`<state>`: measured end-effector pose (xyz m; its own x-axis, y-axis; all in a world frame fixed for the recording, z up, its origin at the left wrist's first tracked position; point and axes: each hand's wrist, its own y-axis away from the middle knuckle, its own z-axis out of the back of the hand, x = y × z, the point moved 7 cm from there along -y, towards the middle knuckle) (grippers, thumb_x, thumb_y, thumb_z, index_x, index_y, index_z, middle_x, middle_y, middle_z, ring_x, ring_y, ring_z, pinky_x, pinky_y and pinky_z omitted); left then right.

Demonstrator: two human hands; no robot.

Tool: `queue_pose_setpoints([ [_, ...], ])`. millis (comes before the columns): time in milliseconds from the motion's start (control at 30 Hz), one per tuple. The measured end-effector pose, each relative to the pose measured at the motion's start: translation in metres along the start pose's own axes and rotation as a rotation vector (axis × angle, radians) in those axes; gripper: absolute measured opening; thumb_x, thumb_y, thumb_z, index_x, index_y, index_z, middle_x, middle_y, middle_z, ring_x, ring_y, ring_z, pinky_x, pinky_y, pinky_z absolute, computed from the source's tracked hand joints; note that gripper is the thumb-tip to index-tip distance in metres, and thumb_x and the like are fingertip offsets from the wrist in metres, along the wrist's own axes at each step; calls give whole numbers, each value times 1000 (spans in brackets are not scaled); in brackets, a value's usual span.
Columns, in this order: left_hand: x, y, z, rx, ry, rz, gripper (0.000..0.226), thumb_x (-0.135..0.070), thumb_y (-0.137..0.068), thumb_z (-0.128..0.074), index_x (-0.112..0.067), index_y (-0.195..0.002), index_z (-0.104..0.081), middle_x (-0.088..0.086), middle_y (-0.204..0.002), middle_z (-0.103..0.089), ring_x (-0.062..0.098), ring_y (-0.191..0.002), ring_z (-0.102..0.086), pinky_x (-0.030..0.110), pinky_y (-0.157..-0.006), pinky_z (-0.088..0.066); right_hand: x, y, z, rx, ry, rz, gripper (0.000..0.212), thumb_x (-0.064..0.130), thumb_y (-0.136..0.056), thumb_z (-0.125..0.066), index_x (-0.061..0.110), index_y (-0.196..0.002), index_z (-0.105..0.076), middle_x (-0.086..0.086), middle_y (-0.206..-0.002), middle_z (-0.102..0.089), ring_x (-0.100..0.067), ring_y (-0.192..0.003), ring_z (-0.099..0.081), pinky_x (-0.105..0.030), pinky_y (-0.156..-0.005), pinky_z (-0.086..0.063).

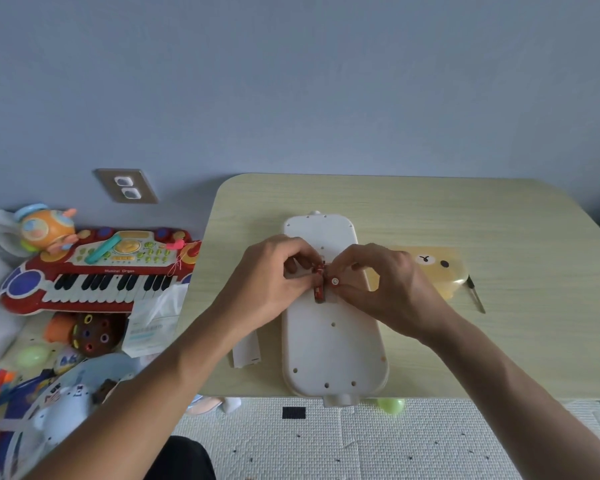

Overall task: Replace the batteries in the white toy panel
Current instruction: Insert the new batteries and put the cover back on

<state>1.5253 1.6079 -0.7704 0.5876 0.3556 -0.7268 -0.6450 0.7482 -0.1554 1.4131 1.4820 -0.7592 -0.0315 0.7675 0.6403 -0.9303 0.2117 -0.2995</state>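
Pinching red batteries (318,289) over white toy panel (333,327), both hands.

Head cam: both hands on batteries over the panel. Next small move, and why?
Probably lift the red battery clear with the left hand. It sits tilted in the white toy panel compartment, while the right hand already pinches another battery.

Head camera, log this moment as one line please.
stage: batteries going in | left hand: pinching red battery | right hand: holding second battery | white plastic toy panel: face-down on table
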Motion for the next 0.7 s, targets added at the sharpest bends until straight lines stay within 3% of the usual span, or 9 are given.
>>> queue_pose_setpoints([
  [133,2,3,-2,4,-27,-30,18,-27,-79,-82,-29,-96,-75,-15,-91,-65,-1,-85,-59,6,-71,-39,9,5,0,47,52,102,21,20,-77,-83,20,-97,-77,10,-96,-76,-12,-94,-68,-27,-85,-52],
  [300,1,4,-3,44,-32,-54,19,-26,-81,-79,-26,-98,-71,-14,-93,-58,1,-89,-58,4,-74,-38,9,8,0,43,68,140,23,31,-79,-83,18,-98,-80,9,-101,-78,-10,-100,-68,-28,-90,-52],
  [533,2,3,-4,61,-69,-84,21,-31,-81,-80,-26,-101,-73,-13,-97,-58,3,-91,-58,10,-78,-41,6,7,-1,5,55,127,19,19,-76,-82,17,-95,-79,7,-102,-78,-13,-99,-69,-32,-90,-54],
  [700,0,4,-2,51,-117,-121,25,-38,-81,-76,-28,-104,-73,-15,-100,-59,5,-92,-59,16,-79,-45,2,5,-1,17,19,86,19,16,-74,-83,19,-93,-80,7,-102,-77,-6,-101,-67,-26,-93,-51],
])
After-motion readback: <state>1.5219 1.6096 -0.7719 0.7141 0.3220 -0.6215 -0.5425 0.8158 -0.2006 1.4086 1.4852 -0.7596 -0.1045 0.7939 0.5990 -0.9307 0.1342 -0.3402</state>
